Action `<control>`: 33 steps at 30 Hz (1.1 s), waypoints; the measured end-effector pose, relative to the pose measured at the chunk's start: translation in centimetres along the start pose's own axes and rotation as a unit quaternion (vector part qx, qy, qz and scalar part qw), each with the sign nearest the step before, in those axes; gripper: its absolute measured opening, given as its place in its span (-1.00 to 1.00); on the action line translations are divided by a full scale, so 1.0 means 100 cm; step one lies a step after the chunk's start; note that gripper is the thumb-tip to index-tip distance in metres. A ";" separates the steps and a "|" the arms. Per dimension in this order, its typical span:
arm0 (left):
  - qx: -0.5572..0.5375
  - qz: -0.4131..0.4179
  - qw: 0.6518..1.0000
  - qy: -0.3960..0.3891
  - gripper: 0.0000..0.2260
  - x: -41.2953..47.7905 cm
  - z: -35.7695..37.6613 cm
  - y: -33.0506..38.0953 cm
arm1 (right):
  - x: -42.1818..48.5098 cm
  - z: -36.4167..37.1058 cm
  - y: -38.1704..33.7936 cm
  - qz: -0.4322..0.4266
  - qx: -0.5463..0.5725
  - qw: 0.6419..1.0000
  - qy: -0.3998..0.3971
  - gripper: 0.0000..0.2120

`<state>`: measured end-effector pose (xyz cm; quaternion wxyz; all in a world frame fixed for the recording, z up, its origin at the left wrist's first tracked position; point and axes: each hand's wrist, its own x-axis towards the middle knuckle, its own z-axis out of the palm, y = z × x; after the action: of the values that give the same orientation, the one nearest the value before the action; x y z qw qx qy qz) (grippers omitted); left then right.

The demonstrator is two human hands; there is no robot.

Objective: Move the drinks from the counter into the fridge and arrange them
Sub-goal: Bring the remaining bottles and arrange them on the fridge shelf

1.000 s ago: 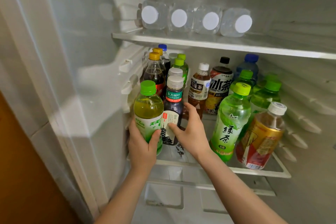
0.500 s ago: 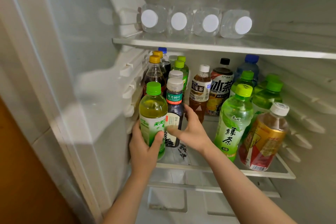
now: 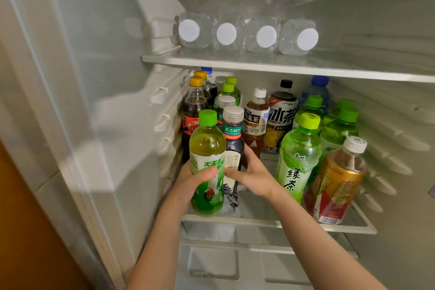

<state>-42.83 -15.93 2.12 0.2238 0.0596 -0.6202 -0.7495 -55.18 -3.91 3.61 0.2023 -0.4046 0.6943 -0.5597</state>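
White fridge interior fills frame; glass shelf (image 3: 306,225) crosses lower centre. Left hand (image 3: 188,182) reaches in from below, fingers and thumb wrapped round green-capped tea bottle (image 3: 207,146), upright at shelf's front left. Right hand (image 3: 255,174) grips grey-capped dark bottle (image 3: 233,139), touching it on the right. Cola bottles (image 3: 194,106) crowd behind; tall green tea bottle (image 3: 297,158) and tilted amber bottle (image 3: 336,181) centre right. Four clear bottles (image 3: 261,35) lie on upper shelf (image 3: 282,67), white caps outward.

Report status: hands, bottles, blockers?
Left hand grips green-cap tea bottle at shelf front. Right hand holds dark grey-cap bottle beside it. Other bottles crowd behind.
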 end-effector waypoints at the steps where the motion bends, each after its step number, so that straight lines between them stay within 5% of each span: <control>1: -0.009 0.001 1.000 -0.011 -0.51 0.001 0.001 0.001 | 0.000 0.001 0.001 -0.002 0.001 1.000 0.000 -0.32; 16: -0.025 0.012 1.000 -0.007 -0.47 0.002 0.000 -0.006 | -0.002 0.002 0.005 -0.049 -0.053 0.997 0.011 -0.28; 22: 0.062 0.097 0.981 0.154 -0.63 -0.009 0.012 -0.006 | -0.004 0.007 0.001 -0.050 -0.056 0.997 0.024 -0.23; 26: 0.104 0.152 0.945 0.269 -0.51 -0.015 0.016 -0.008 | -0.004 0.007 0.002 -0.038 -0.049 0.998 0.026 -0.17; 33: 0.118 0.190 0.933 0.281 -0.52 -0.014 0.014 -0.007 | -0.006 0.008 0.000 -0.033 -0.031 0.999 0.021 -0.17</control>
<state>-42.25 -14.00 1.46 0.5188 0.1745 -0.6157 -0.5669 -54.27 -3.95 3.27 0.1570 -0.4216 0.7015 -0.5528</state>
